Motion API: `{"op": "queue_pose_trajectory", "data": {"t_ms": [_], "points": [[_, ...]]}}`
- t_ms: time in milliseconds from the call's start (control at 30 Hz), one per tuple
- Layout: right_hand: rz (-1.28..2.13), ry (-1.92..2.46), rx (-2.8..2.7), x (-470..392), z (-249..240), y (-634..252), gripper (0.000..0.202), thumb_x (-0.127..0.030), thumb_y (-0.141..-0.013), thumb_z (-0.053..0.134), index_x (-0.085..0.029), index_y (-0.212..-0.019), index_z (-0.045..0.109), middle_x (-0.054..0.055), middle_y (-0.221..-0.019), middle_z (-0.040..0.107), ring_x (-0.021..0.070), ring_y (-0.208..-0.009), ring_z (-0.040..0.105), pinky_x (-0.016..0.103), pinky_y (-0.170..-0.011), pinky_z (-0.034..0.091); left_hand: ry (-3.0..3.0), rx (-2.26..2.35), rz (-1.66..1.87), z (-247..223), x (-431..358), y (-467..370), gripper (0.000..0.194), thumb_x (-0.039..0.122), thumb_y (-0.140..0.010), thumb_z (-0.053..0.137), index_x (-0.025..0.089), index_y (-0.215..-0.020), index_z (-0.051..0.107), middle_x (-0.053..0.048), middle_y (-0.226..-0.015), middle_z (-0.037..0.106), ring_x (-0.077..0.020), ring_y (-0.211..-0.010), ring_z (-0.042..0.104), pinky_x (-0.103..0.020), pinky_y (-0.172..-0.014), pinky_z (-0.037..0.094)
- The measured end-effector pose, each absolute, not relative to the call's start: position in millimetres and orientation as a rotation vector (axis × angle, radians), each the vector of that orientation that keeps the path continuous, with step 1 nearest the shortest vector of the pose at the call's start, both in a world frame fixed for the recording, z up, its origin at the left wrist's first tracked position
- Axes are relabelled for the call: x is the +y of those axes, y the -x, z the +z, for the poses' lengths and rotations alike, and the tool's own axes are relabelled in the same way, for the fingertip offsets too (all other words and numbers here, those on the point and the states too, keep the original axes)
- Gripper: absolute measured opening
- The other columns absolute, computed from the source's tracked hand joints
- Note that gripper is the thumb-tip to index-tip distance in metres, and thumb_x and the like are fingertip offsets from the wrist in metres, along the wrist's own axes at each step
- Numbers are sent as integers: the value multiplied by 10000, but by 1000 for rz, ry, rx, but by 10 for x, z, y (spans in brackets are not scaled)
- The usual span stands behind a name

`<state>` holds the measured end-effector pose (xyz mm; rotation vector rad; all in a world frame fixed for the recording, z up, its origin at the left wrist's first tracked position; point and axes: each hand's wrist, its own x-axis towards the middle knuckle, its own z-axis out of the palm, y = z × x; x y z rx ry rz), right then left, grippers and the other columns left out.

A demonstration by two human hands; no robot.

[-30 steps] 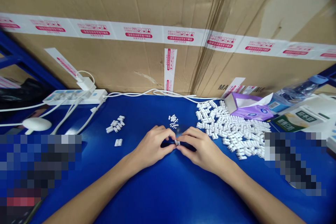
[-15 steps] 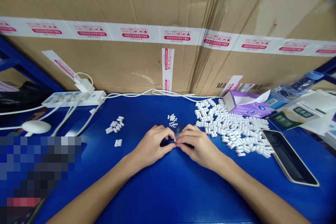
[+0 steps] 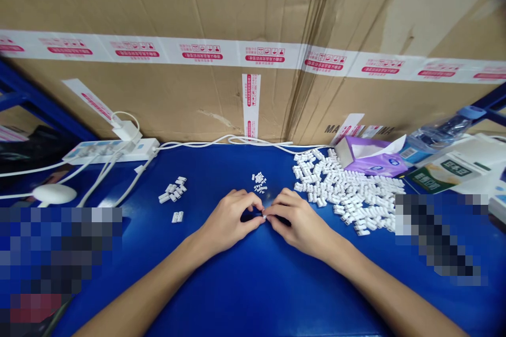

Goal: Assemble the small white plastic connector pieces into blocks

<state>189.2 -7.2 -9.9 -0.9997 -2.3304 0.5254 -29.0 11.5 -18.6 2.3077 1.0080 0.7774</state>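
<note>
Fingertips of my left hand [image 3: 229, 221] and my right hand [image 3: 300, 224] meet above the blue table, both closed in a pinch. Between them is a small white plastic piece [image 3: 264, 216], mostly covered by the fingers, so its exact shape does not show. Just beyond the hands lies a little heap of tiny white parts [image 3: 260, 183]. To the left of my left hand are a small cluster of white plastic pieces [image 3: 173, 189] and a separate bit of them [image 3: 177, 217]. A large spread of similar white pieces [image 3: 348, 189] lies beyond my right hand.
A big cardboard box [image 3: 221, 5] stands along the back edge. White cables [image 3: 205, 143] run from a power strip [image 3: 146, 150] at the left. At the right are a purple tissue pack [image 3: 371, 160], a plastic bottle [image 3: 443, 129] and a green-and-white carton [image 3: 443, 171].
Both hands stay in nearly the same place, still pinching. The white piece between the fingertips sits slightly lower and has turned a little. The piles have not changed.
</note>
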Motion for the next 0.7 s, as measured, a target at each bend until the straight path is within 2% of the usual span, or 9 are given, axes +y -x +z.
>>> {"op": "queue_pose_trajectory", "data": {"t_ms": [233, 700], "points": [[586, 1199, -2254, -73, -59, -1905, 113, -167, -960, 639, -216, -878, 699, 23, -811, 669, 213, -846, 550, 373, -787, 394, -2307, 1005, 790, -194, 101, 289, 136, 172, -873, 755, 221, -948, 652, 30, -856, 695, -175, -814, 632, -338, -825, 410], [755, 1423, -2026, -114, -26, -1812, 178, -174, -910, 626, -244, -757, 683, -26, -797, 723, 204, -858, 613, 384, -806, 333, -2359, 1009, 840, -228, 95, 290, 135, 176, -865, 748, 219, -936, 642, 21, -855, 690, -174, -803, 637, -360, -837, 410]]}}
